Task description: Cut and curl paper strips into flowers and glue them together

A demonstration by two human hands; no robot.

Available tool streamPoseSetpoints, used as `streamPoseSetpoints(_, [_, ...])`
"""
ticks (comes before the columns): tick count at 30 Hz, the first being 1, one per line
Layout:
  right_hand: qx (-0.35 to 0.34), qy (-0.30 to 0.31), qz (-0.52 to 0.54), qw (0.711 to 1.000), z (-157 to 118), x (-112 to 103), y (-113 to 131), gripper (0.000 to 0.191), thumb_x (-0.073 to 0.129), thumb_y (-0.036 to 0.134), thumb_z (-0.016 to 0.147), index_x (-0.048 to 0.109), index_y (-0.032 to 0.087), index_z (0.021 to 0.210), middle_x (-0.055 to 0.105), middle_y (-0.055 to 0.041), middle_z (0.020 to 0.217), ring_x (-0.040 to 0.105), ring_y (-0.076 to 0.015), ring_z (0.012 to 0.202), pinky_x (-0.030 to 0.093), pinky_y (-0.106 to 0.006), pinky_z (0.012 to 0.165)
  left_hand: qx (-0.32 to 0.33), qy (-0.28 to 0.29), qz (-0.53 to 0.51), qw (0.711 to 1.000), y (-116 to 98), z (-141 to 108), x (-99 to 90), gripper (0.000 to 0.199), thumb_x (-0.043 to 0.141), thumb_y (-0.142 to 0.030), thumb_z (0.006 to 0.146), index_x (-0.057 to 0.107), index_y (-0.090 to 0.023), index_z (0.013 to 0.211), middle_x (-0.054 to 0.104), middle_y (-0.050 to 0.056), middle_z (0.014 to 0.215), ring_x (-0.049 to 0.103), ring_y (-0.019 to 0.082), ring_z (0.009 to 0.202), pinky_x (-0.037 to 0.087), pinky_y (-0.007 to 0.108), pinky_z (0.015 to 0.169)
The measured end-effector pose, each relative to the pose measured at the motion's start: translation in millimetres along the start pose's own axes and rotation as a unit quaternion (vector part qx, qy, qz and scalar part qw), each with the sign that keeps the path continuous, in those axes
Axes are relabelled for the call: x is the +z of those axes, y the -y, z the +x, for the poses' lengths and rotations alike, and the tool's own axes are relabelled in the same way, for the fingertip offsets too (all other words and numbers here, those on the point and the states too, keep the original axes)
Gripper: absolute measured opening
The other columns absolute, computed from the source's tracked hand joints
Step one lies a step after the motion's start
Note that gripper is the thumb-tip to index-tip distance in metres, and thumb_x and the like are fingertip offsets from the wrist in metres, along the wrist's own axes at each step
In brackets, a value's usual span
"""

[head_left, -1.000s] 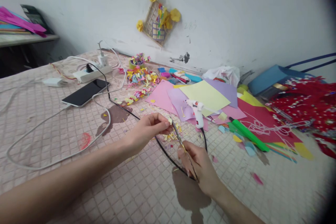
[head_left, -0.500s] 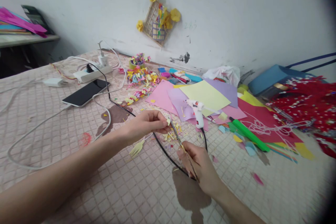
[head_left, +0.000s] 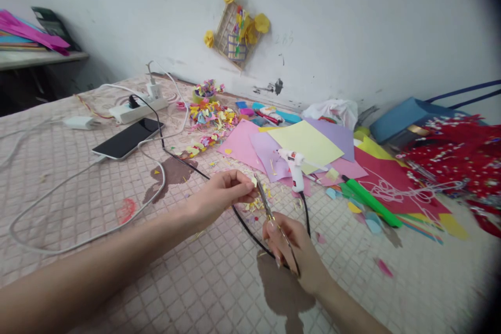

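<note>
Between thumb and fingers my left hand (head_left: 229, 190) pinches a small pale yellow piece of paper (head_left: 254, 181). My right hand (head_left: 291, 242) grips scissors (head_left: 266, 202) by gold-coloured handles, with the blades pointing up and away beside the paper. Whether the blades touch the paper I cannot tell. Beneath the hands lie small yellow paper scraps (head_left: 270, 195) on the checked tablecloth (head_left: 188, 292). A white glue gun (head_left: 296, 169) with a black cord rests just beyond my right hand.
Coloured paper sheets (head_left: 309, 141) spread behind the glue gun. A green utility knife (head_left: 371, 201) lies at right. On the left are a phone (head_left: 128, 138), a power strip (head_left: 136, 109) and loose cables. Paper flowers (head_left: 213, 115) are heaped near the wall.
My left hand has shifted slightly right with the paper. The scissor handles look wider apart in my right hand. A yellow fork-shaped paper piece below my left hand is no longer visible.
</note>
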State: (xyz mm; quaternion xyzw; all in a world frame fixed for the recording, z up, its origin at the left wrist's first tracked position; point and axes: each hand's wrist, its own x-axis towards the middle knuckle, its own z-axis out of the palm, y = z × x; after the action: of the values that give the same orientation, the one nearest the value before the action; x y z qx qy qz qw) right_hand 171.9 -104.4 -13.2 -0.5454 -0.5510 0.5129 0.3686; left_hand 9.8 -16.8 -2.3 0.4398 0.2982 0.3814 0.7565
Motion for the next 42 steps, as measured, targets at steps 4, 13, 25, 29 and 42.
streamPoseSetpoints(4, [0.008,-0.01,-0.011,1.0,0.4,2.0,-1.0,0.046,0.045,0.062,0.082,0.043,0.019,0.065,0.033,0.0081,0.047,0.03,-0.0074,0.043,0.022,-0.023,0.043,0.013,-0.012,-0.002,1.0,4.0,-1.0,2.3,0.02,0.071,-0.026,0.072,0.056,-0.013,0.072,0.064,0.002,0.071,0.059,0.011,0.067,0.044,0.026,0.069])
streamPoseSetpoints(13, [-0.009,-0.014,-0.025,1.0,0.8,1.7,-7.1,0.044,0.044,0.059,0.085,0.043,0.019,0.066,0.034,0.0077,0.048,0.031,-0.0073,0.043,0.023,-0.023,0.044,0.023,-0.037,-0.016,0.999,9.0,-2.6,5.1,0.02,0.071,-0.027,0.072,0.057,-0.013,0.073,0.064,0.002,0.07,0.058,0.01,0.066,0.043,0.024,0.067])
streamPoseSetpoints(25, [-0.007,-0.021,-0.04,0.999,1.8,2.2,-5.5,0.044,0.045,0.059,0.084,0.042,0.019,0.064,0.036,0.0071,0.049,0.032,-0.007,0.041,0.024,-0.022,0.042,0.025,-0.039,-0.027,0.999,10.3,-2.0,5.3,0.02,0.071,-0.026,0.072,0.057,-0.013,0.072,0.064,0.002,0.07,0.057,0.01,0.067,0.043,0.024,0.068])
streamPoseSetpoints(29, [0.002,-0.021,-0.041,0.999,2.4,2.5,-3.7,0.045,0.044,0.061,0.083,0.043,0.019,0.065,0.035,0.0074,0.048,0.032,-0.0073,0.041,0.024,-0.022,0.041,0.023,-0.041,-0.031,0.998,9.5,-2.7,6.1,0.019,0.071,-0.026,0.072,0.057,-0.013,0.072,0.064,0.002,0.07,0.058,0.01,0.067,0.043,0.024,0.069])
streamPoseSetpoints(42, [0.023,-0.026,0.038,0.999,3.5,-0.2,-3.0,0.046,0.046,0.061,0.082,0.047,0.018,0.066,0.035,0.0088,0.042,0.029,-0.006,0.037,0.021,-0.021,0.039,0.038,-0.028,0.025,0.999,7.2,-2.4,3.7,0.017,0.067,-0.026,0.076,0.055,-0.014,0.073,0.062,0.002,0.075,0.057,0.011,0.069,0.044,0.025,0.069])
